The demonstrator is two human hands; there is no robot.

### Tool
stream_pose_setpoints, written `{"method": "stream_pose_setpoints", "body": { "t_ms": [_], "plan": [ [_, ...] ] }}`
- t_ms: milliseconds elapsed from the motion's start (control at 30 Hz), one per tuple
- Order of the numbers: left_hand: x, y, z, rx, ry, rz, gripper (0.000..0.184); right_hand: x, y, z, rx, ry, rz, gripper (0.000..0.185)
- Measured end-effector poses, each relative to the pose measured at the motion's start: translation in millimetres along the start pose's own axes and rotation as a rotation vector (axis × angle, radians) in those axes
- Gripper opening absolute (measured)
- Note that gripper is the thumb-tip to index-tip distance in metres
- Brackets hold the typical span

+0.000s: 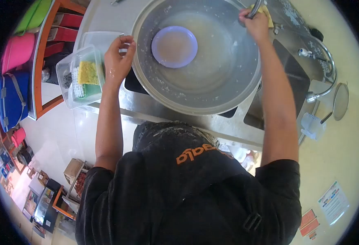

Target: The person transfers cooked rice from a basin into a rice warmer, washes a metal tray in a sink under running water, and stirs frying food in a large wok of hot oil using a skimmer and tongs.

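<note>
Black fabric shirt [183, 196], hands [120, 61] at round metal basin [218, 77]

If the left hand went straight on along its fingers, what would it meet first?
Most likely the rim of the big basin, right beside the fingertips of the left hand. Depth is unclear, so it might pass over the rim toward the purple dish inside.

My only view looks from the head, steeply down over the black shirt [183, 200], onto the big metal basin [220, 65] close below.
</note>
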State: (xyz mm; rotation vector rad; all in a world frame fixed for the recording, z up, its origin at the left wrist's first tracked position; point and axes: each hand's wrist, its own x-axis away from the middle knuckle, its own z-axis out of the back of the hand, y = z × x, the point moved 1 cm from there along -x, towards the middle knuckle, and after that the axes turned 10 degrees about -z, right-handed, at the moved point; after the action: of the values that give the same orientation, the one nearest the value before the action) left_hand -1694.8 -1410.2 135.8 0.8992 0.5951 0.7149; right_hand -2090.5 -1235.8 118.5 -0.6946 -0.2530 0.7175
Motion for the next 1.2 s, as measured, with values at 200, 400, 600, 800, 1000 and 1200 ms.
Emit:
{"method": "stream_pose_setpoints", "body": {
  "t_ms": [200,400,600,800,1000,1200],
  "plan": [
    [1,8,-4,0.045,-0.015,-0.045,0.020,-21,-48,-90,-0.574,0.309,0.070,0.003],
    [0,14,7,0.079,0.042,-0.065,0.019,-14,-119,-110,-0.734,0.108,-0.078,0.004],
    [-3,11,6,0.082,0.108,-0.129,0.019,27,-142,-72,-0.932,-0.294,-0.292,0.007],
    [-2,25,8,0.036,0.117,-0.188,0.018,57,-115,10,-0.736,-0.627,-0.360,0.012],
    [-3,18,13,-0.016,0.131,-0.166,0.017,23,-42,85,-0.009,-0.509,-0.264,0.012],
    [7,21,22,-0.112,0.168,-0.154,0.022,-19,1,7,-0.262,0.162,0.009,0.007]
  ]
}}
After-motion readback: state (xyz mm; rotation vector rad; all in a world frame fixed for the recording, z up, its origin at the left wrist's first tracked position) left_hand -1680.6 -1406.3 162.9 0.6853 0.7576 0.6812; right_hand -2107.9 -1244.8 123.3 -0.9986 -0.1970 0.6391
